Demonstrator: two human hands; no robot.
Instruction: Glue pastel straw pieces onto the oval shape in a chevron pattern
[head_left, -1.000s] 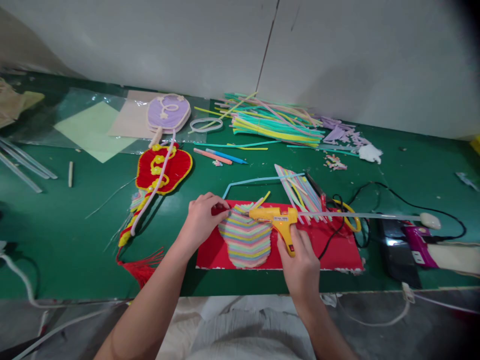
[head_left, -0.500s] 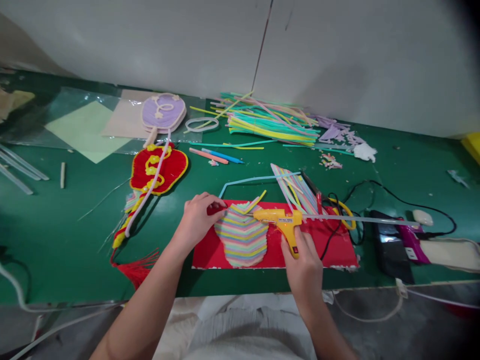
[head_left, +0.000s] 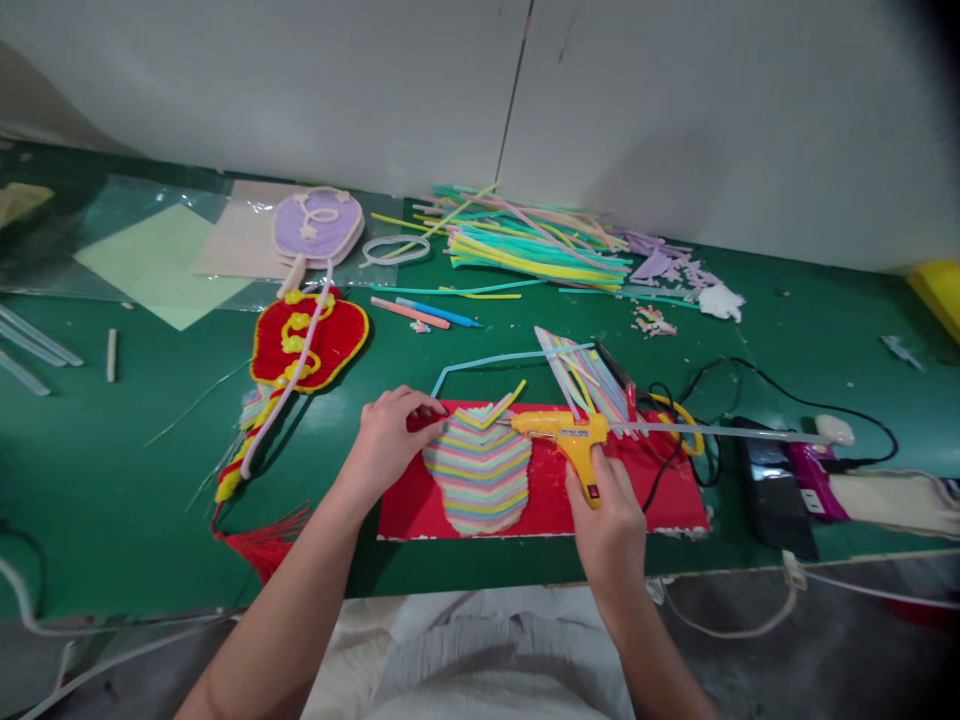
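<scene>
In the head view, my right hand [head_left: 609,520] grips a yellow hot glue gun [head_left: 577,440] by its handle. A long clear glue stick [head_left: 720,431] juts from its back. The nozzle is over the upper right edge of a striped pastel pipe-cleaner panel [head_left: 484,475], lying on a red board [head_left: 555,510]. My left hand [head_left: 394,435] pinches at the panel's upper left edge, closed on the lower end of a bent light blue pipe cleaner [head_left: 495,358]; the exact grip is hidden by the fingers.
Behind the board are a second striped piece [head_left: 574,375], scissors [head_left: 630,395] and a black cord [head_left: 787,395]. Farther back lies a pile of pipe cleaners [head_left: 540,255]. At left are a red fan [head_left: 337,335] and a purple fan [head_left: 345,230]. A black phone-like object [head_left: 776,500] is at right.
The glue gun's nozzle has shifted slightly right along the panel's top edge, away from my left hand. My left hand keeps its pinch. The whole view has drifted slightly.
</scene>
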